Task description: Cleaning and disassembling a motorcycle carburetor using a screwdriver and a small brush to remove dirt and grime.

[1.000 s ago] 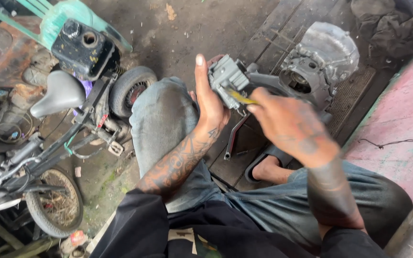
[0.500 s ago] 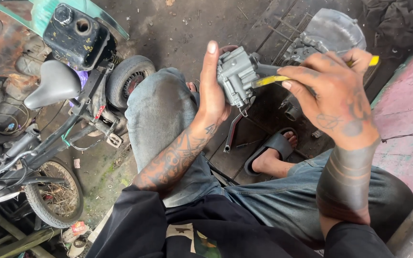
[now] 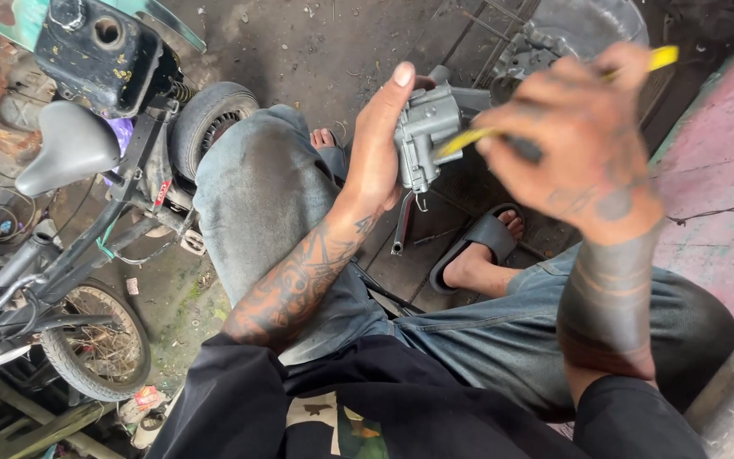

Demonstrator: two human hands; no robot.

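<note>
Right hand (image 3: 584,149) now blurred and nearer the camera, gripping a yellow tool (image 3: 469,138) whose tip touches the grey carburetor (image 3: 425,132), left hand (image 3: 377,153) clasping that carburetor, above the sandal (image 3: 477,246), small bike (image 3: 87,170) well left.

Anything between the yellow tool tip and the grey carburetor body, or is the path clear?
Nothing visible blocks it. The left hand grips the carburetor from its left side, leaving the right face open. The right hand holds the yellow-handled tool, its tip already at that face. The hand is motion-blurred, so exact contact is unclear.
</note>
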